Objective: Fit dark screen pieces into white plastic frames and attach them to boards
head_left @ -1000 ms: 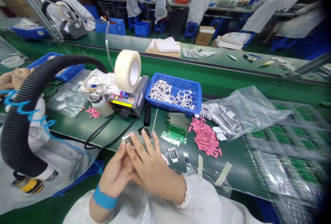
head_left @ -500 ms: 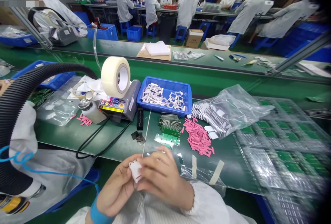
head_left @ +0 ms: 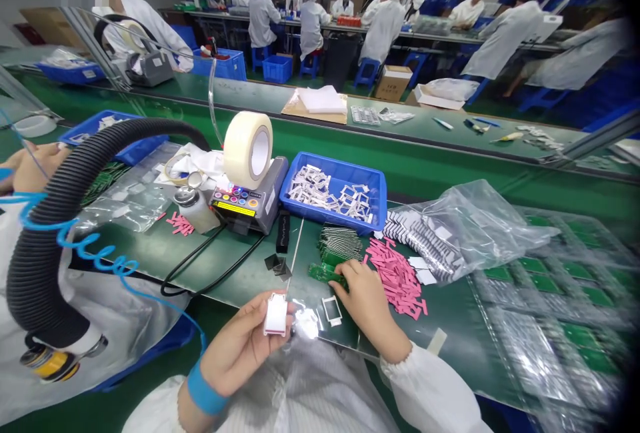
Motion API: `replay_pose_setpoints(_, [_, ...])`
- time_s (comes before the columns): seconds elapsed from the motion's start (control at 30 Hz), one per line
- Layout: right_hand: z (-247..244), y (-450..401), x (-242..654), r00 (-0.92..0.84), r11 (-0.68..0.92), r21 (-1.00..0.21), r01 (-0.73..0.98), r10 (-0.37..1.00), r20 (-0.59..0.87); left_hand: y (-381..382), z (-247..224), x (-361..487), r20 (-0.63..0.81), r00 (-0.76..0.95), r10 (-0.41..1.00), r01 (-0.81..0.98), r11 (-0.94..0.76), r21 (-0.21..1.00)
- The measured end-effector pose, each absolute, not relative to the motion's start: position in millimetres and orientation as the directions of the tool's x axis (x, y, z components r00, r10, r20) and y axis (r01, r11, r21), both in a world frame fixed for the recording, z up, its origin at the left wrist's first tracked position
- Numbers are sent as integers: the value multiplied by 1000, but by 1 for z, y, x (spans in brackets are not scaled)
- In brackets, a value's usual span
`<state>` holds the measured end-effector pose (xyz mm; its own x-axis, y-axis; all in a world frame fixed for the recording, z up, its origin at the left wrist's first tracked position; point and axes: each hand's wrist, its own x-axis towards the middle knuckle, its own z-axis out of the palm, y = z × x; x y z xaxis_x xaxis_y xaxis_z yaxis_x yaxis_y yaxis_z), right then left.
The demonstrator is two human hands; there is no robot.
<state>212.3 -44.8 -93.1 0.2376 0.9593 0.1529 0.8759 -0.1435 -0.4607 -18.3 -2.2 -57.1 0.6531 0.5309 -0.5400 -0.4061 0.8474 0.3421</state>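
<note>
One small white rectangular part (head_left: pixel 275 314) stands pinched in the left hand (head_left: pixel 237 346), between thumb and fingertips, above the near edge of a green counter (head_left: pixel 150 246). A blue wristband (head_left: pixel 203 388) circles that wrist. The right hand (head_left: pixel 367 303) reaches forward with its fingers drawn narrowly together on a green circuit board (head_left: pixel 325 273), which lies on the counter.

Just beside that hand, an open white frame (head_left: pixel 332 310) lies on the counter, and a heap of pink strips (head_left: pixel 397 278) sits close to the knuckles. A shiny, crumpled bit of foil (head_left: pixel 306 322) lies between the two hands. Farther forward, a blue tray (head_left: pixel 333 193) holds a jumble of white frames, and a stack of green boards (head_left: pixel 340 243) sits just below it.

To the left of the tray stands a grey tape dispenser (head_left: pixel 245 203) with a wide roll of tape (head_left: pixel 249 150) on top. It has a yellow label and a row of coloured buttons (any printing on them is too small to read). A small bottle (head_left: pixel 196 210) stands against the dispenser, and a clear plastic bag (head_left: pixel 465 230) of striped parts lies on the right. A black ribbed hose (head_left: pixel 50 220) curves across the left side, beside a co-worker's hand (head_left: pixel 33 168). Other workers in white gowns and caps sit along the far benches.
</note>
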Motion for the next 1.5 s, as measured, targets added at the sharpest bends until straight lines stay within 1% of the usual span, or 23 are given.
replay_pose_setpoints(0.07, [-81, -46, 210, 212, -93, -532, 841, 963, 166, -2, -53, -17, -531, 664, 526, -395, 850, 349])
replay_pose_setpoints(0.13, [-62, -48, 206, 175, -12, -650, 760, 967, 186, -3, -50, -16, -519, 683, 515, -364, 855, 370])
replay_pose_setpoints(0.2, [-39, -50, 200, 125, 111, -807, 579, 967, 222, -4, -48, -16, -510, 708, 489, -315, 865, 391])
replay_pose_setpoints(0.27, [-19, -49, 193, 102, 197, -914, 355, 964, 247, -6, -46, -14, -497, 734, 462, -273, 871, 408])
replay_pose_setpoints(0.33, [-7, -47, 187, 195, 182, -965, 187, 956, 218, -7, -44, -13, -488, 745, 455, -250, 869, 428])
replay_pose_setpoints(0.4, [-2, -42, 180, 292, 106, -994, 35, 950, 112, -8, -42, -12, -488, 734, 472, -252, 857, 449])
replay_pose_setpoints(0.43, [-1, -40, 177, 288, 62, -998, -32, 956, 50, -9, -41, -12, -488, 728, 481, -256, 852, 457])
replay_pose_setpoints(0.47, [-2, -38, 173, 248, 20, -997, -68, 969, 2, -9, -41, -11, -486, 727, 485, -259, 850, 459])
replay_pose_setpoints(0.5, [-3, -35, 169, 189, -17, -998, -68, 982, -29, -9, -40, -12, -483, 731, 482, -257, 850, 459])
replay_pose_setpoints(0.57, [-7, -32, 162, 115, -52, -999, -6, 992, -53, -9, -39, -13, -474, 745, 469, -247, 854, 457])
replay_pose_setpoints(0.67, [-10, -28, 154, 113, -38, -997, 66, 993, -30, -9, -37, -15, -466, 754, 462, -237, 854, 463])
replay_pose_setpoints(0.9, [-13, -24, 149, 22, 12, -983, 186, 1000, 16, -10, -39, -18, -465, 737, 491, -277, 847, 454])
replay_pose_setpoints(0.97, [-14, -22, 151, -3, 70, -965, 252, 997, 71, -10, -41, -18, -455, 742, 492, -283, 846, 452])
replay_pose_setpoints(1.03, [-17, -20, 154, -53, 166, -936, 310, 986, 157, -10, -45, -18, -445, 759, 474, -282, 857, 432])
replay_pose_setpoints(1.13, [-22, -17, 160, -149, 296, -894, 337, 954, 260, -10, -51, -17, -450, 772, 448, -280, 877, 391])
replay_pose_setpoints(1.23, [-27, -15, 161, -190, 382, -841, 383, 924, 333, -11, -57, -18, -465, 777, 424, -259, 889, 377])
replay_pose_setpoints(1.33, [-28, -14, 160, -267, 472, -770, 430, 881, 391, -11, -58, -18, -439, 810, 389, -236, 901, 363])
replay_pose_setpoints(1.37, [-27, -15, 160, -270, 481, -747, 459, 877, 398, -11, -58, -17, -425, 816, 393, -246, 900, 360])
replay_pose_setpoints(1.4, [-26, -17, 159, -235, 463, -731, 501, 886, 400, -11, -57, -16, -410, 814, 411, -269, 893, 361])
replay_pose_setpoints(1.43, [-25, -19, 158, -165, 414, -726, 550, 905, 392, -10, -57, -14, -401, 804, 439, -298, 881, 367])
replay_pose_setpoints(1.5, [-22, -27, 156, -8, 265, -728, 633, 942, 336, -9, -57, -8, -395, 760, 517, -366, 841, 398])
